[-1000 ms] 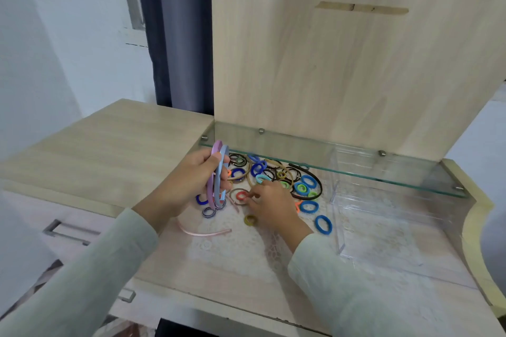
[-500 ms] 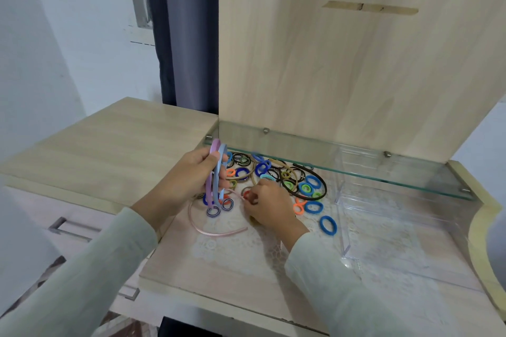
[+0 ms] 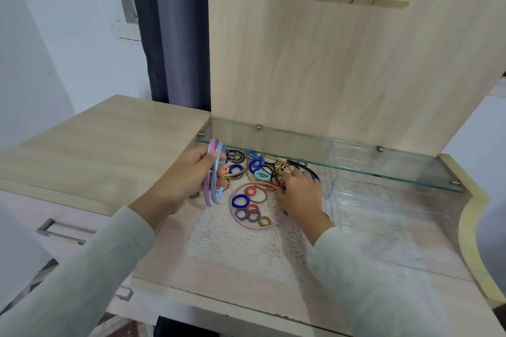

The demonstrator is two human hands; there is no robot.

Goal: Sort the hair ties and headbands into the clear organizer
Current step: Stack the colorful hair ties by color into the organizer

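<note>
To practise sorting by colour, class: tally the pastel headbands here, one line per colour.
purple headband: 1
light blue headband: 1
pink headband: 1
Total: 3

Left hand (image 3: 183, 183): you grip two headbands on edge, a purple headband (image 3: 207, 186) and a light blue headband (image 3: 215, 178), pressed side by side.
Right hand (image 3: 299, 195): your fingertips (image 3: 283, 187) pinch one end of the pink headband (image 3: 232, 204).
Pink headband: rests on the lace doily (image 3: 232, 246); its arc encloses several loose ties, blue, orange, striped and olive.
Hair ties (image 3: 257, 167): a mixed pile between your hands, partly beneath the glass shelf (image 3: 356, 169).
Clear organizer (image 3: 332, 189): stands to the right of the pile, under the right part of the shelf, on the wooden desk (image 3: 178, 268).
</note>
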